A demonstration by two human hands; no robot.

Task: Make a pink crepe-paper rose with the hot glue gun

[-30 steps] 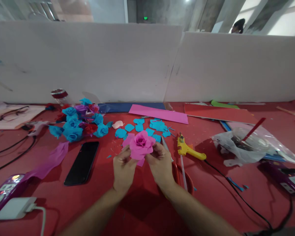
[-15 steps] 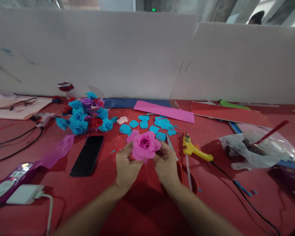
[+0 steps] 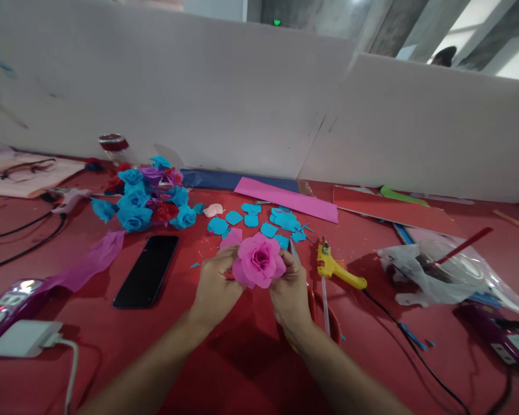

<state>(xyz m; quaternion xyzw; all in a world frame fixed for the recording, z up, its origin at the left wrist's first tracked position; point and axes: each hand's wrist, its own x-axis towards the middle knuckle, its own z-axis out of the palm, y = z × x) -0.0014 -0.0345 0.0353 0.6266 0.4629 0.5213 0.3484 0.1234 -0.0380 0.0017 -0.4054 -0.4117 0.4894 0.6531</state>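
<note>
A pink paper rose (image 3: 260, 260) is held up over the red table between my two hands. My left hand (image 3: 219, 283) grips it from the left, fingers closed at its outer petals. On the other side my right hand (image 3: 289, 288) pinches the petals with thumb and fingers. Behind the rose lie blue paper petals (image 3: 284, 219) and one pale pink petal (image 3: 213, 210). The rose's underside is hidden. Scissors (image 3: 312, 311) lie partly under my right hand, and a yellow glue gun (image 3: 339, 272) rests just beyond it.
Finished paper flowers (image 3: 134, 207) are heaped back left, near a black phone (image 3: 146, 271). A purple power strip (image 3: 12, 305) with a white charger (image 3: 26, 339) sits at left. Paper strips (image 3: 285, 199) line the white partition (image 3: 177, 86). A plastic bag (image 3: 415, 271) is at right.
The rose has turned and tipped slightly between my hands, its centre shifting a little right. The whole view has tilted somewhat. Both hands keep their hold.
</note>
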